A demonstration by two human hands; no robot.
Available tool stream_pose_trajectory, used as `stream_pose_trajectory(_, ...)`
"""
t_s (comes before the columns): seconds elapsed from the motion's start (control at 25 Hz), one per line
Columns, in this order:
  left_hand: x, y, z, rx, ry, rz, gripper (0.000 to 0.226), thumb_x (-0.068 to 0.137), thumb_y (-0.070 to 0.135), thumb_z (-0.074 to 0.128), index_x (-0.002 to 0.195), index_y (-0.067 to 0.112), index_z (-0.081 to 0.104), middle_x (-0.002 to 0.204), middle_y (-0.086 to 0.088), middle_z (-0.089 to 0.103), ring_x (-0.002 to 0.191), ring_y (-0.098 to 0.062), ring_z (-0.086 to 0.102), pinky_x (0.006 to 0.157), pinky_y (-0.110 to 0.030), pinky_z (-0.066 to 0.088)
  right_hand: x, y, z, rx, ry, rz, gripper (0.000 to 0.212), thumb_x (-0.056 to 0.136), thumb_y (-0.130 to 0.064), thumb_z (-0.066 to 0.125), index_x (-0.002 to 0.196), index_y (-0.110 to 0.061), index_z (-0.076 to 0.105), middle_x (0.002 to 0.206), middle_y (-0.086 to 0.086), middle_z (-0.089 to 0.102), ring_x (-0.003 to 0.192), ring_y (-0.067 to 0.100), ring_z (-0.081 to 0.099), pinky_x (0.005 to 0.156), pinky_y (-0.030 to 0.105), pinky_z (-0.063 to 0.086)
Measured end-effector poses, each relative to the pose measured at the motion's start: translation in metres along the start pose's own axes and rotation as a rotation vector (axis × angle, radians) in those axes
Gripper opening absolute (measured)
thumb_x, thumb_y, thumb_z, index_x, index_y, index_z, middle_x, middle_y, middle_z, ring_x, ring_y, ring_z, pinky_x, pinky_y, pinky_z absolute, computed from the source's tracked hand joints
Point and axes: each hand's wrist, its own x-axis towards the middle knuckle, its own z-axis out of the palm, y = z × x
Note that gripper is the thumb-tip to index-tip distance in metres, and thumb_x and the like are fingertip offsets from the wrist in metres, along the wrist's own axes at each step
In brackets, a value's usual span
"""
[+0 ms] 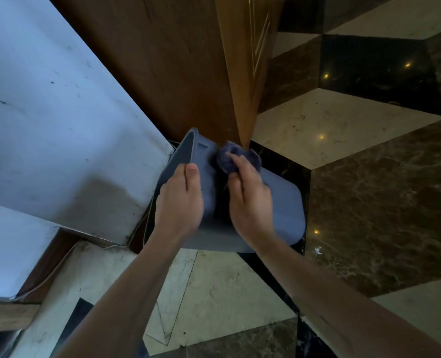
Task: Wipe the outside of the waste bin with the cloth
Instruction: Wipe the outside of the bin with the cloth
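A grey-blue plastic waste bin is tipped on its side above the floor, its open rim at the upper left and its base toward the lower right. My left hand grips the bin near the rim, thumb lying on the outer wall. My right hand holds a bunched dark blue cloth and presses it against the bin's outer wall, just below the rim. The hands and forearms hide much of the bin's near side.
A white cabinet or appliance stands close on the left, a thin cable running along its foot. Brown wooden panelling and a lighter wooden door edge rise behind the bin. Polished marble floor tiles spread right and below.
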Motion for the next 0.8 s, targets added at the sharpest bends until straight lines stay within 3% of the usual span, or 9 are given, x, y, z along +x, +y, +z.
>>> stream_pose_trajectory(0.12,0.005,0.000,0.001,0.039,0.048,0.031,0.039,0.094,0.033,0.025,0.090,0.009,0.054,0.095,-0.022,0.066,0.091,-0.040,0.060,0.080,-0.049,0.047,-0.021,-0.022,0.014,0.010,-0.086,-0.158,0.045,0.100,-0.029,0.035,0.138,-0.015,0.054,0.140,0.007,0.060,0.131,0.015,0.052,0.105,0.032,0.044)
stream_pose_trajectory(0.2,0.003,-0.002,-0.001,0.008,0.040,0.006,0.041,0.094,0.032,0.025,0.093,0.008,0.057,0.099,-0.020,0.066,0.093,-0.038,0.060,0.083,-0.048,0.046,-0.032,-0.018,0.016,-0.016,-0.086,-0.207,0.044,0.102,-0.029,0.037,0.140,-0.015,0.052,0.144,0.006,0.057,0.135,0.011,0.045,0.108,0.027,0.038)
stream_pose_trajectory(0.32,0.004,-0.007,-0.003,-0.051,0.042,-0.084,0.038,0.101,0.030,0.029,0.088,0.010,0.058,0.088,-0.011,0.064,0.085,-0.031,0.059,0.078,-0.044,0.046,-0.037,-0.002,0.013,-0.089,-0.077,-0.330,0.040,0.103,-0.027,0.039,0.139,-0.015,0.052,0.144,0.007,0.056,0.136,0.014,0.044,0.107,0.027,0.038)
stream_pose_trajectory(0.44,0.007,-0.012,-0.010,-0.051,0.039,-0.130,0.038,0.102,0.029,0.030,0.073,0.015,0.050,0.073,-0.002,0.056,0.070,-0.021,0.054,0.063,-0.035,0.040,-0.046,0.024,0.006,-0.168,-0.148,-0.448,0.037,0.103,-0.024,0.038,0.139,-0.023,0.047,0.144,-0.003,0.054,0.144,0.018,0.037,0.107,0.040,0.045)
stream_pose_trajectory(0.52,0.009,-0.018,-0.014,-0.045,0.014,-0.142,0.039,0.102,0.030,0.029,0.073,0.012,0.047,0.072,-0.006,0.054,0.072,-0.027,0.052,0.064,-0.037,0.039,-0.052,0.041,0.000,-0.191,-0.121,-0.390,0.037,0.101,-0.022,0.040,0.138,-0.025,0.047,0.144,-0.009,0.051,0.145,0.018,0.035,0.108,0.044,0.044)
stream_pose_trajectory(0.6,0.008,-0.020,-0.017,-0.058,-0.025,-0.128,0.040,0.103,0.032,0.028,0.071,0.014,0.044,0.073,-0.008,0.053,0.072,-0.028,0.052,0.063,-0.037,0.038,-0.051,0.053,-0.002,-0.209,-0.074,-0.299,0.038,0.101,-0.024,0.038,0.138,-0.026,0.046,0.144,-0.011,0.048,0.146,0.016,0.033,0.113,0.038,0.036)
stream_pose_trajectory(0.72,0.006,-0.020,-0.020,-0.053,-0.081,-0.104,0.040,0.103,0.033,0.027,0.067,0.021,0.039,0.066,-0.001,0.048,0.062,-0.015,0.049,0.053,-0.025,0.035,-0.045,0.066,-0.009,-0.252,-0.016,-0.173,0.041,0.101,-0.030,0.036,0.139,-0.021,0.050,0.145,-0.004,0.055,0.146,0.017,0.034,0.116,0.028,0.025)
stream_pose_trajectory(0.8,0.004,-0.023,-0.025,-0.020,-0.092,-0.073,0.041,0.103,0.031,0.027,0.064,0.023,0.034,0.060,0.002,0.041,0.054,-0.010,0.042,0.050,-0.024,0.031,-0.041,0.077,-0.017,-0.244,0.026,-0.054,0.045,0.100,-0.033,0.034,0.139,-0.020,0.052,0.145,-0.002,0.056,0.145,0.015,0.034,0.117,0.034,0.030)
